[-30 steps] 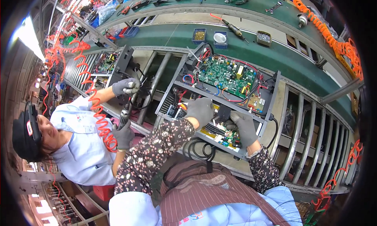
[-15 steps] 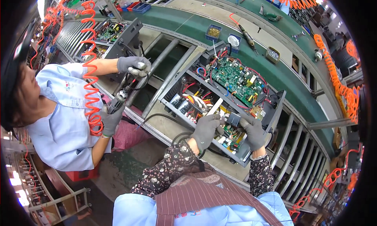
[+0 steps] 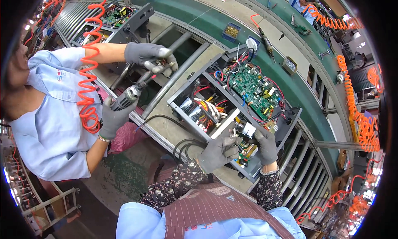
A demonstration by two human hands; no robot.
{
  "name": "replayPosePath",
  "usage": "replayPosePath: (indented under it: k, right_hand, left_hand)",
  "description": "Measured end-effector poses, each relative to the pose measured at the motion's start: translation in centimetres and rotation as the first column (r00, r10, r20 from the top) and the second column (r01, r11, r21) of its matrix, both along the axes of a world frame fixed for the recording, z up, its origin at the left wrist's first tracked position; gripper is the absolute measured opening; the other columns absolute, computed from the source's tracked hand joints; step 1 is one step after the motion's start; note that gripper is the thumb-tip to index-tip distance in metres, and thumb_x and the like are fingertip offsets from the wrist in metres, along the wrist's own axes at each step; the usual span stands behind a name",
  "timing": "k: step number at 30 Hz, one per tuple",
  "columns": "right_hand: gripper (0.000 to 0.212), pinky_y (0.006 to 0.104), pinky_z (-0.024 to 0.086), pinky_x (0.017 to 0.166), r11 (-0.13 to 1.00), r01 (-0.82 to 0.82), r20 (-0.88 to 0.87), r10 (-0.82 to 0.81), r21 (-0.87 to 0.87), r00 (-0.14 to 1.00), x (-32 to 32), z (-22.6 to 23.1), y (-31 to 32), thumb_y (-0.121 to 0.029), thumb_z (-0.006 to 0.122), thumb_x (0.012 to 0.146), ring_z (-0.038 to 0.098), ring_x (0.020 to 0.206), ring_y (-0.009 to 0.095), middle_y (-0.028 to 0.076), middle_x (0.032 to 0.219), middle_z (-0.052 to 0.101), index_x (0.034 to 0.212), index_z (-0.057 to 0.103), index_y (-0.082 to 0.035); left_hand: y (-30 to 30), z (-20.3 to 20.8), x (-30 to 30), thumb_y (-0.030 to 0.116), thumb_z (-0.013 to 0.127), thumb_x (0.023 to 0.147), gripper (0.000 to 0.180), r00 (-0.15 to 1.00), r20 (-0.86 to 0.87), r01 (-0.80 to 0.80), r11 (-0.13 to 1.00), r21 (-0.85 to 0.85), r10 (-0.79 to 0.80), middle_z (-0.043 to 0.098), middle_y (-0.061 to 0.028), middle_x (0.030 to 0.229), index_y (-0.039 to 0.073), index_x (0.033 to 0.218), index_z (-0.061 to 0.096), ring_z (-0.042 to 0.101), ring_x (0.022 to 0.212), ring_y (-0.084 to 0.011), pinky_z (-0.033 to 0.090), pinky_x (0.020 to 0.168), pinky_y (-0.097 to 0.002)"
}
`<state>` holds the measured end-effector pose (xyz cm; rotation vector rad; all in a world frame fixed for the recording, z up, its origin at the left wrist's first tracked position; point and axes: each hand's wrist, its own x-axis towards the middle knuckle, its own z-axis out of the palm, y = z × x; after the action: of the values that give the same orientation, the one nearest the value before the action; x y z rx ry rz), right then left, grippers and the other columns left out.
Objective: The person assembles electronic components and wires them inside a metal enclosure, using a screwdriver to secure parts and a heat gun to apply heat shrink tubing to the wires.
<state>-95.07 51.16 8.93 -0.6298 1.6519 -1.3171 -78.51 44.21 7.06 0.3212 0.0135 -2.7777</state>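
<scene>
An open metal equipment case (image 3: 188,122) lies in front of me, with a green circuit board (image 3: 253,89) along its far half and wires and parts in its near half. My gloved right hand (image 3: 266,147) grips the right edge of a small dark block (image 3: 247,130) with a shiny top inside the case. Just left of it, my gloved left hand (image 3: 219,152) is closed, thumb and fingers pinched near a thin whitish piece; what it holds is hard to make out. A white strip (image 3: 226,123) stands in the case beside the left hand.
On the left, a co-worker's gloved hands hold a power tool (image 3: 127,97) and small parts near another case (image 3: 134,23). Rollers (image 3: 304,162) run to the right. Beyond lie a screw tray (image 3: 231,31), a screwdriver-like tool (image 3: 266,43) and a metal tin (image 3: 289,65). Orange coiled hoses (image 3: 89,73) hang down.
My left hand has drawn back from the block toward me and curled. The right hand stays at the block's right side. The co-worker's hands and tool have moved slightly right and up.
</scene>
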Motion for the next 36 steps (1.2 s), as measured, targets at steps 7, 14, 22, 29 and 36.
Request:
replayPosePath:
  k: [7, 14, 22, 29, 36]
  right_hand:
    - [0.036, 0.0218, 0.045, 0.061, 0.999, 0.046, -0.070, -0.045, 0.009, 0.996, 0.9, 0.7, -0.4, -0.022, 0.056, 0.078, 0.054, 0.066, 0.010, 0.006, 0.087, 0.059, 0.104, 0.057, 0.003]
    - [0.037, 0.0219, 0.044, 0.066, 0.998, 0.052, -0.132, -0.056, -0.035, 0.990, 1.1, 0.4, -0.3, -0.022, 0.056, 0.078, 0.053, 0.074, 0.009, 0.005, 0.093, 0.058, 0.105, 0.057, 0.003]
    - [0.045, 0.0253, 0.045, 0.075, 0.999, 0.050, -0.091, -0.051, -0.014, 0.995, 1.4, 0.7, -0.5, -0.030, 0.059, 0.079, 0.054, 0.083, 0.012, 0.007, 0.099, 0.057, 0.108, 0.054, 0.004]
    - [0.046, 0.0249, 0.044, 0.075, 0.998, 0.049, -0.087, -0.054, -0.050, 0.995, 1.3, 0.5, -0.6, -0.030, 0.060, 0.078, 0.055, 0.085, 0.012, 0.007, 0.098, 0.058, 0.107, 0.054, 0.005]
    - [0.052, 0.0255, 0.044, 0.079, 1.000, 0.019, -0.124, -0.021, -0.012, 0.992, 0.9, 0.4, -0.4, -0.030, 0.059, 0.078, 0.056, 0.087, 0.014, 0.010, 0.098, 0.058, 0.112, 0.049, 0.008]
  left_hand:
    - [-0.2, -0.3, 0.2, 0.006, 0.041, 0.084, 0.030, 0.993, -0.116, 0.036, 0.993, 0.109, -0.024, 0.054, -0.0006, 0.086, 0.017, 0.112, 0.035, 0.028, 0.046, -0.0053, 0.029, 0.050, -0.0209]
    - [0.0, -1.1, 0.2, 0.009, 0.043, 0.084, 0.036, 0.987, -0.108, 0.131, 0.979, 0.158, -0.115, 0.053, 0.0008, 0.089, 0.020, 0.116, 0.034, 0.030, 0.047, -0.0053, 0.030, 0.050, -0.0211]
    - [-0.2, -0.7, 0.1, 0.013, 0.045, 0.085, 0.035, 0.987, -0.116, 0.123, 0.983, 0.136, -0.107, 0.049, 0.0017, 0.082, 0.015, 0.118, 0.035, 0.031, 0.052, -0.0069, 0.032, 0.053, -0.0216]
    - [-0.1, -0.6, 0.1, 0.010, 0.046, 0.082, 0.032, 0.989, -0.144, 0.047, 0.993, 0.109, -0.031, 0.056, -0.0012, 0.093, 0.010, 0.114, 0.040, 0.031, 0.052, -0.0075, 0.033, 0.056, -0.0223]
    - [0.2, -1.2, -0.1, 0.012, 0.045, 0.084, 0.059, 0.986, -0.157, 0.073, 0.992, 0.100, -0.057, 0.052, 0.0004, 0.093, 0.024, 0.133, 0.015, 0.037, 0.055, -0.0061, 0.036, 0.053, -0.0210]
